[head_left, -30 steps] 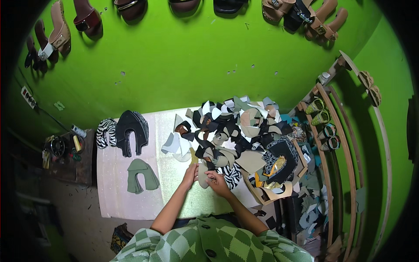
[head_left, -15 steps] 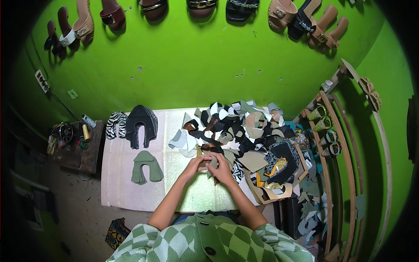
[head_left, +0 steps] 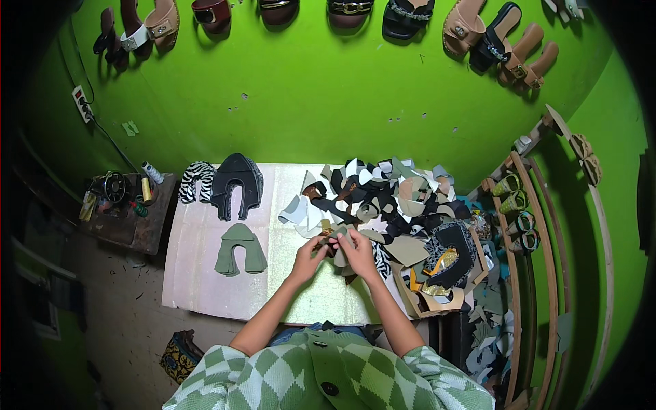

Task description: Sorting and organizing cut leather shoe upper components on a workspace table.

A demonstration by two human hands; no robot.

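Observation:
Over the middle of the table, my left hand (head_left: 309, 260) and my right hand (head_left: 359, 255) pinch an olive-green cut piece (head_left: 339, 259) between them. It looks like thin upper material, bent in an arch; the fingers hide part of it. To the left lies a small stack of green U-shaped pieces (head_left: 227, 258). Behind that stack sit black U-shaped pieces (head_left: 252, 179) and zebra-striped U-shaped pieces (head_left: 186, 184). A heap of mixed offcuts (head_left: 389, 205) spreads just beyond my hands, in black, white, beige and green.
A cardboard box (head_left: 437, 309) with black and yellow pieces stands at the table's right. Wooden racks (head_left: 547, 273) with sandals rise farther right. On the left is a small dark table (head_left: 133, 229) with thread spools. Sandals hang along the green wall (head_left: 307, 102).
My hands have shifted slightly right and turned the green piece, so more of it shows between them. The whole view has tilted a little, moving the surroundings right in the picture.

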